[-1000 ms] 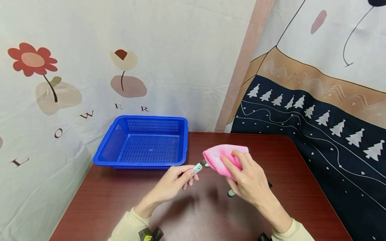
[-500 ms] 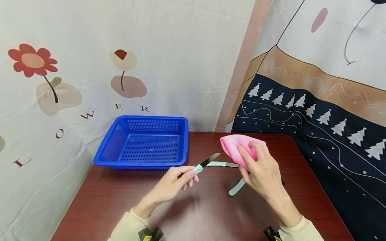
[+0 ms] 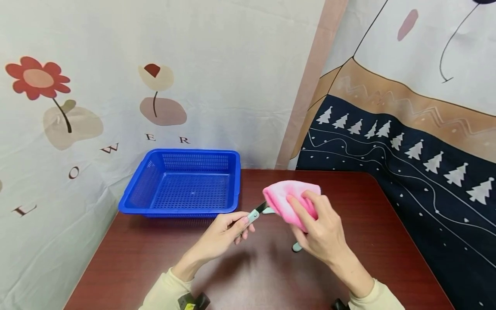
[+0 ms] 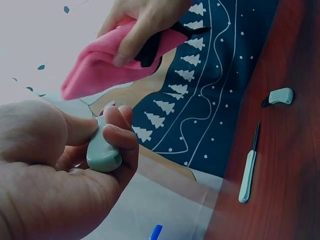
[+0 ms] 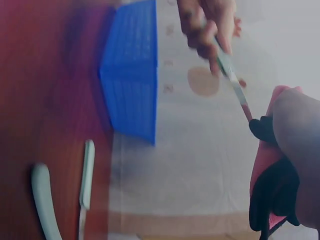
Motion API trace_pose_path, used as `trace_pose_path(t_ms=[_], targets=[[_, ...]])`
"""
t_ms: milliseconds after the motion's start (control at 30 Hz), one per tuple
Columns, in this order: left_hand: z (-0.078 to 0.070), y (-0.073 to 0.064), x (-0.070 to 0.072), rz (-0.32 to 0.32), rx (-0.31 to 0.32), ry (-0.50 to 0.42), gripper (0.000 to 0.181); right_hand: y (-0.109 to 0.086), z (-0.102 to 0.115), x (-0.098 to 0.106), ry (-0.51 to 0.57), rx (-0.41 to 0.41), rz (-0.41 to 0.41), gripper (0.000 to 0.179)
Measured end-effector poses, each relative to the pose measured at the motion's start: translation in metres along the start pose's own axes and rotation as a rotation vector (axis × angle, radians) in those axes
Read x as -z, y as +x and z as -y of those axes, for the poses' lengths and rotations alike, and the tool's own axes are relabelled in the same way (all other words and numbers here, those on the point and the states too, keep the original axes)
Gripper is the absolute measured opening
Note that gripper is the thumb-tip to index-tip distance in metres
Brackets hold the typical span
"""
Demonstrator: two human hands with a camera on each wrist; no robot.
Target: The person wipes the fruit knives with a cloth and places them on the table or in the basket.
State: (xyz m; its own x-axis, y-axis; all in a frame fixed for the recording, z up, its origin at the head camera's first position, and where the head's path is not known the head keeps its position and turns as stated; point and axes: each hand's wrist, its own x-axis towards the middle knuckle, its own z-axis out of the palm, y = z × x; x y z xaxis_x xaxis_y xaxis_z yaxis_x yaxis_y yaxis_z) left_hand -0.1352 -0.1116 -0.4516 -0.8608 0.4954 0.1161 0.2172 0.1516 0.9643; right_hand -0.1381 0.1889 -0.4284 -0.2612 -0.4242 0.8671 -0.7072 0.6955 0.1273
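Note:
My left hand grips a knife by its mint-green handle, the blade pointing up and to the right. Curled fingers wrap the handle butt in the left wrist view. My right hand pinches a folded pink cloth with a dark underside, which covers the outer part of the blade in the head view. Below the cloth, a second mint-handled knife lies on the table. Another mint handle lies nearby, its far end partly hidden behind my right hand in the head view.
A blue perforated plastic basket stands at the back left of the dark red-brown table. Behind it hangs a pale printed curtain; a navy cloth with white trees hangs at the right.
My right hand first drew the cloth right and off the blade, baring it, then came back left so the cloth covers the outer blade again. My left hand stays put with the knife.

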Motion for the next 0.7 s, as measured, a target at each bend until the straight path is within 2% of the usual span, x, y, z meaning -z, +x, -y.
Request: trace_pose_path(t_ms=[133, 333, 467, 700], targets=[[0.000, 0.000, -0.001, 0.004, -0.026, 0.007, 0.033, 0.005, 0.018, -0.009, 0.061, 0.081, -0.013, 0.036], [0.000, -0.001, -0.001, -0.010, -0.085, 0.030, 0.030, 0.009, 0.037, -0.017, 0.115, 0.154, 0.036, 0.037], [-0.002, -0.001, -0.001, 0.005, -0.093, -0.004, 0.027, 0.008, 0.041, -0.021, 0.107, 0.162, 0.073, 0.038], [-0.001, -0.001, -0.001, 0.023, -0.112, -0.043, 0.034, 0.004, 0.039, -0.022, 0.055, 0.127, 0.143, 0.040]])
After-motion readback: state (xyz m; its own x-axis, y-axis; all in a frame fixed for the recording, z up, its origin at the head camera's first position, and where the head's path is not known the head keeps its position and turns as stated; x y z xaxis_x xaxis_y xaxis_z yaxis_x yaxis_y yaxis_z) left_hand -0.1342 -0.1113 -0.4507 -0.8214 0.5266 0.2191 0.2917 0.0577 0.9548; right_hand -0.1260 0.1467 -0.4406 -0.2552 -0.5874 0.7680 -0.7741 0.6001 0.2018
